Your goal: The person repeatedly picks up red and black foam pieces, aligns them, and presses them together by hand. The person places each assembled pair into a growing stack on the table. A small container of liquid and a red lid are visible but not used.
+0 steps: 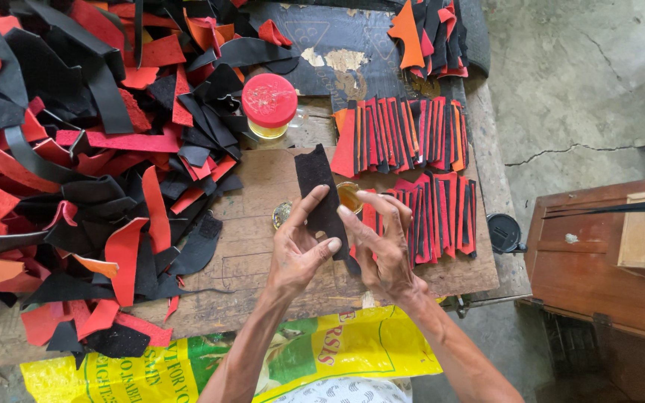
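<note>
A black strip of leather-like material [316, 177] stands upright between my two hands above a worn wooden board [255, 246]. My left hand [300, 250] pinches the strip's lower left edge with thumb and forefinger. My right hand [382, 242] grips its lower right edge, fingers curled. Just behind the strip sits a small open tin of yellowish glue [349, 195], and a round tin lid [282, 215] lies to its left.
A big heap of red, orange and black scraps [76, 164] covers the left. Rows of cut red and black strips [404, 134] lie at the right. A red-lidded jar [269, 104] stands behind. A wooden box [599, 254] is on the right, a yellow sack [322, 351] below.
</note>
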